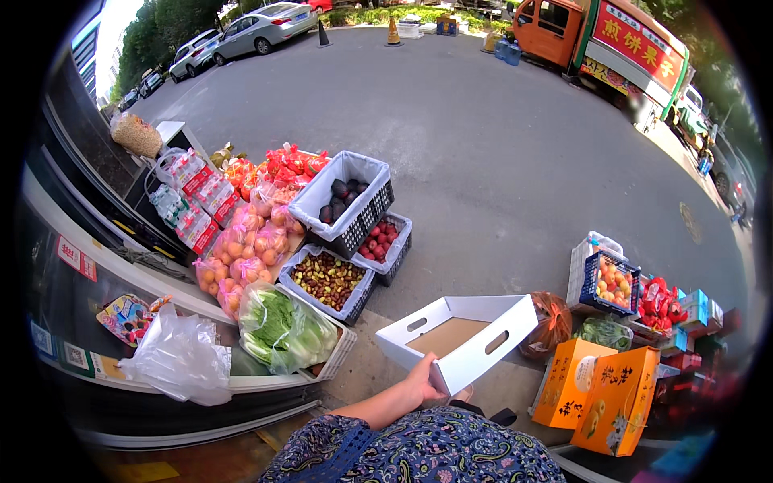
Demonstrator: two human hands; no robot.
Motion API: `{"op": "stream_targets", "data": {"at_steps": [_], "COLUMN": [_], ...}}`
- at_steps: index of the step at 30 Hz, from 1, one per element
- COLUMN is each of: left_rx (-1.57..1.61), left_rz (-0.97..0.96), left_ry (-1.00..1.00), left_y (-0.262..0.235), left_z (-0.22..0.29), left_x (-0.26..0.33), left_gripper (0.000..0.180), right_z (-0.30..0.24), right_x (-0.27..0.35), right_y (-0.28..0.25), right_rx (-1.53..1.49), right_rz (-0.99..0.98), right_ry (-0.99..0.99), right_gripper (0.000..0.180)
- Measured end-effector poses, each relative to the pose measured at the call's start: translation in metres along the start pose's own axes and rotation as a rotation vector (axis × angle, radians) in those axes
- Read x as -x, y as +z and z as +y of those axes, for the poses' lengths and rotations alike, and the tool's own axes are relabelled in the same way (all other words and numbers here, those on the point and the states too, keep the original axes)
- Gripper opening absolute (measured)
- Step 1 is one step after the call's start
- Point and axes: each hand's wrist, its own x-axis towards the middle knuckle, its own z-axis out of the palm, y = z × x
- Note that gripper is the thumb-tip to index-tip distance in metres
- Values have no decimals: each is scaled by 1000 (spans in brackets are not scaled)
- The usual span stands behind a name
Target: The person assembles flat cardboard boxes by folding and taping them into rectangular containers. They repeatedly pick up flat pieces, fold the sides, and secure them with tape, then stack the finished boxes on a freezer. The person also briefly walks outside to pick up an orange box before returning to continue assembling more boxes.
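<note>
My left hand (423,381) is closed on the near corner of a white cardboard box (465,364). The box is tilted in front of me, with an open top, oval handle holes in its walls and a brown bottom; no goods show in it. My right hand is not in view. Left of the box, bagged leafy cabbage (282,330) lies in a pale crate. Behind that stands a lined crate of brown-and-green jujubes (326,280). A dark crate (366,219) holding dark purple fruit rests above a crate of red fruit (378,241).
Bagged peaches (250,245) and bottle packs (193,197) stand at left, near white plastic bags (181,358). At right are orange cartons (616,402), a dark-orange bag (547,322) and a fruit crate (612,282). An orange vehicle (547,28) stands across the road.
</note>
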Motion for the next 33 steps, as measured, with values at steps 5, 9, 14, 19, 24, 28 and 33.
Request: {"op": "stream_targets", "data": {"at_steps": [5,9,14,19,24,28,33], "left_rx": [-32,52,9,-113,-196,-633,-903], "left_rz": [1,13,2,1,82,53,35], "left_ry": [15,111,304,389,373,548,543], "left_y": [12,34,83,115,132,124,143], "left_z": [24,18,0,-7,-5,11,29], "left_x": [-42,-43,-26,-26,-43,-68,-107], "left_gripper": [54,56,52,56,49,43,55], "right_z": [23,-30,-8,23,55,56,38], "right_x": [-60,-76,-104,-110,-128,-147,-101], "right_y": [-30,-102,-125,-139,-117,-106,-107], "right_rx": [-13,-148,-216,-11,-72,-98,-398], "right_rz": [24,141,64,-126,-31,130,257], "right_ry": [-104,-178,86,109,82,6,166], "right_gripper": [35,34,30,27,35,31,32]}}
